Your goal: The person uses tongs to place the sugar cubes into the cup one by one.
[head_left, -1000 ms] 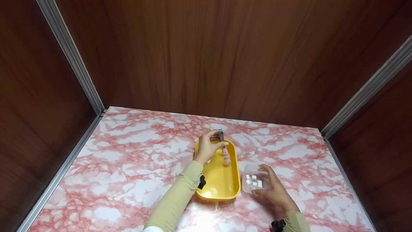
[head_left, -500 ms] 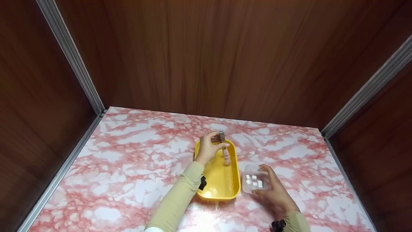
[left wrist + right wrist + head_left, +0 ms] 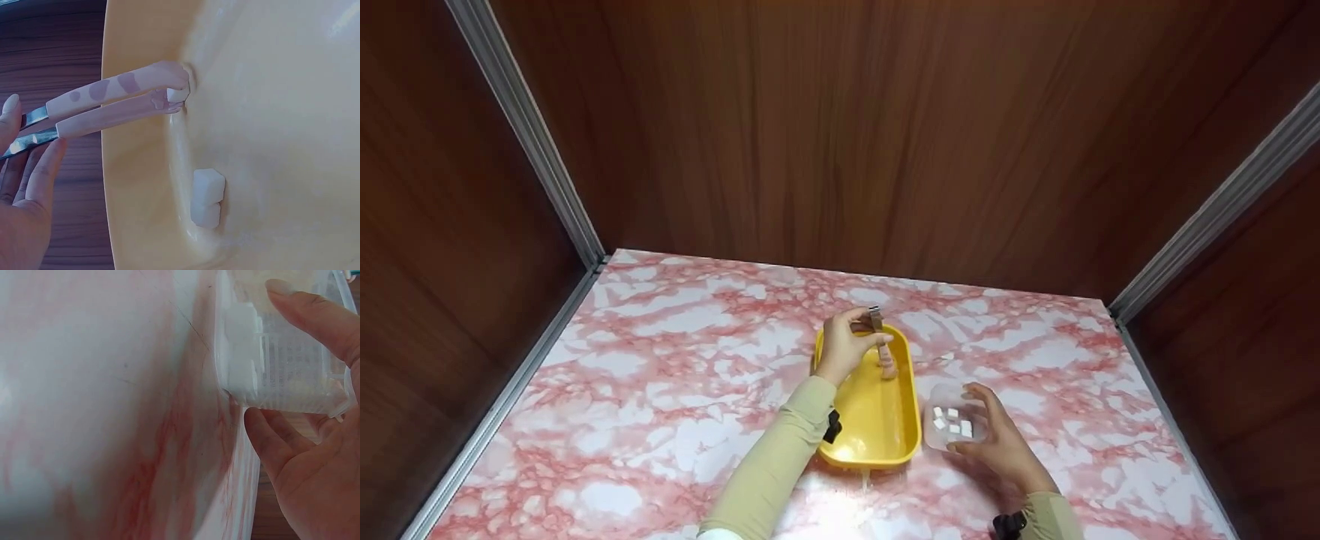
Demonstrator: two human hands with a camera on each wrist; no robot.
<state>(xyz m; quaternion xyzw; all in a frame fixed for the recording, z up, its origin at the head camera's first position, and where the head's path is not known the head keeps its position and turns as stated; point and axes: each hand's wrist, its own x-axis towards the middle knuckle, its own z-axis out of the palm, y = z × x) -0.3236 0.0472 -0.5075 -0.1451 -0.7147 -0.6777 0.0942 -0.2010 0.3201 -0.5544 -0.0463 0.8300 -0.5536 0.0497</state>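
My left hand point(image 3: 846, 345) holds a pair of tongs point(image 3: 887, 360) with metal arms and pink, spotted tips, reaching down into a yellow tray point(image 3: 877, 459). In the left wrist view the tips of the tongs point(image 3: 118, 90) lie around a small white cube point(image 3: 179, 94) at the tray's inner edge. Two more white cubes point(image 3: 206, 198) sit together on the tray floor. To the right of the tray, my right hand point(image 3: 1001, 442) grips a clear plastic container point(image 3: 937, 394) between thumb and fingers. Several white cubes point(image 3: 954, 428) lie inside it.
The pink-and-white marbled table point(image 3: 660, 375) carries everything. Brown wood-look panels point(image 3: 840, 150) enclose it at the back and sides, with grey metal posts point(image 3: 532, 135) in the corners. A small white piece point(image 3: 947, 357) lies on the table above the container.
The tongs in my left hand have shifted slightly, their pink tips a little further toward the back of the tray. My right hand and the container have stayed put.
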